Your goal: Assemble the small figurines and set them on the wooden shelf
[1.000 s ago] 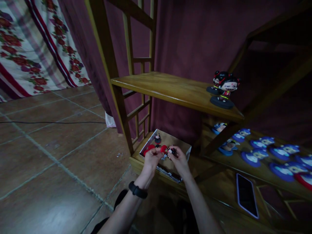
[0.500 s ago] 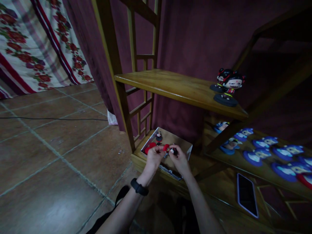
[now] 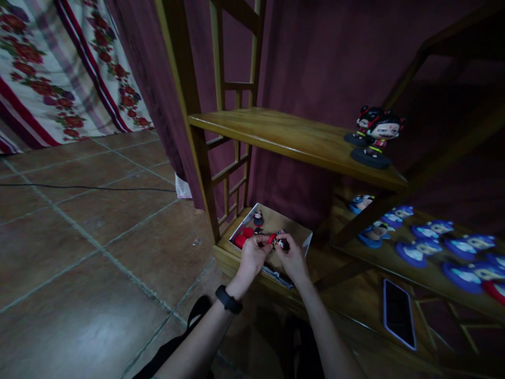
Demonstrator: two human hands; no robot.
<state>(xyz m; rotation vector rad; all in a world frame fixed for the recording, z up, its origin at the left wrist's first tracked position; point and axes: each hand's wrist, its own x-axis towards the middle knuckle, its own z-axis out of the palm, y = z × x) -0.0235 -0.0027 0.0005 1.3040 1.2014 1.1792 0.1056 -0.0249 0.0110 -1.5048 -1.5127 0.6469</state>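
Note:
Over an open cardboard box (image 3: 294, 231) on the bottom shelf, my left hand (image 3: 254, 254) pinches a small red round base (image 3: 271, 238). My right hand (image 3: 292, 257) grips a little dark-haired figurine (image 3: 281, 243) that touches that red base. Inside the box lie more red bases (image 3: 243, 236) and a small standing figurine (image 3: 258, 217). A black band sits on my left wrist.
A wooden shelf unit (image 3: 292, 139) carries two black-haired dolls on dark discs (image 3: 374, 138) at its right end. Several blue figurines (image 3: 430, 234) lie on a lower shelf to the right, with a phone (image 3: 399, 312) below them. A cable (image 3: 79, 187) crosses the tiled floor.
The view has drifted slightly, so shelf and box sit a little higher and further right. Both hands stay together over the box, holding the red base and the figurine.

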